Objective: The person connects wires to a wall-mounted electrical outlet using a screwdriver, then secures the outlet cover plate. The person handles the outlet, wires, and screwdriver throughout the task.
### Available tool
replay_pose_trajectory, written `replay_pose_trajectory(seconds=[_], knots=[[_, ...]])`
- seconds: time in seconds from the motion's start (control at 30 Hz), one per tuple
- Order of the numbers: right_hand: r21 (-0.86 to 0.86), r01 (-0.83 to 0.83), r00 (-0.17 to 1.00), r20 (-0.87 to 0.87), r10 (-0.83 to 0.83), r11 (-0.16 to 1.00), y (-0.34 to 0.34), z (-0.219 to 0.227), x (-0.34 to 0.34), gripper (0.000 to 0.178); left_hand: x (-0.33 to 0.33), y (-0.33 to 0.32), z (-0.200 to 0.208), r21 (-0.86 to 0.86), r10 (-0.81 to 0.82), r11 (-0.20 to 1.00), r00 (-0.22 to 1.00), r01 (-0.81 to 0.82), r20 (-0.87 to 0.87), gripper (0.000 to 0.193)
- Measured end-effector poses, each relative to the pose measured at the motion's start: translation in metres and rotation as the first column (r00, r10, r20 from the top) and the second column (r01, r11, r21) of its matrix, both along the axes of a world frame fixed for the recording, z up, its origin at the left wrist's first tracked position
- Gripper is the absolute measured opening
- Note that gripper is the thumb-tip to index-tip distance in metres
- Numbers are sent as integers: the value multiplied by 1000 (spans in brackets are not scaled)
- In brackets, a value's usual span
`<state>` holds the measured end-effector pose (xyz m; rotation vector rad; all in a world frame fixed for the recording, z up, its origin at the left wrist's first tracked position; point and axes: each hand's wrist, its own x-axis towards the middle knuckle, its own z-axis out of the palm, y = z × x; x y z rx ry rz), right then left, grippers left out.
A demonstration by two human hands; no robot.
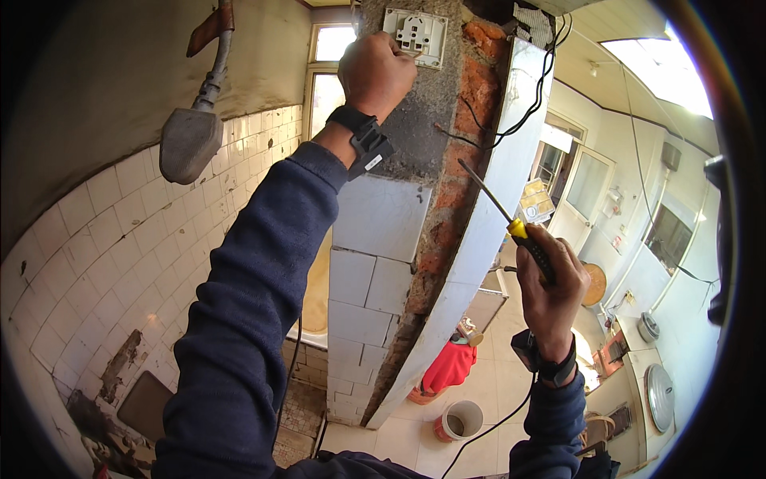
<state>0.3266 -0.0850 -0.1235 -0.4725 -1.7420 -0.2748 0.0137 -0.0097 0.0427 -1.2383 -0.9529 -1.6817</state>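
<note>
High on the wall pillar sits a white wall socket point(420, 36) with its inner parts exposed. My left hand point(378, 73) is raised against its lower left corner. Its fingers are curled together there, and the back of the hand hides what they pinch, if anything. In my right hand point(550, 279) is a screwdriver point(520, 231) with a yellow and black handle, gripped by the handle. Its dark shaft points up and left toward the pillar, its tip apart from the socket and the wires. Black wires point(523, 120) hang loose from the pillar's top, with bare ends near the exposed brick.
The pillar point(379, 215) has white tiles below and broken brick point(477, 80) along its right side. A grey, block-ended pipe point(191, 140) hangs at the left. On the floor stand a bucket point(458, 421) and something draped in red cloth point(451, 366). A counter holds a round lid point(660, 397).
</note>
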Motion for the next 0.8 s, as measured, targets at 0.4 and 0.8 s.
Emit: replay_pose_trajectory(seconds=[0.4,0.8], knots=[[-33,-46,999,-1,46,998,3,2,4,30,-9,6,1,-52,15,999,1000,-15,-4,15],[295,45,995,71,-68,955,-30,91,-34,19,-15,9,-2,-33,-65,997,998,64,-27,16]])
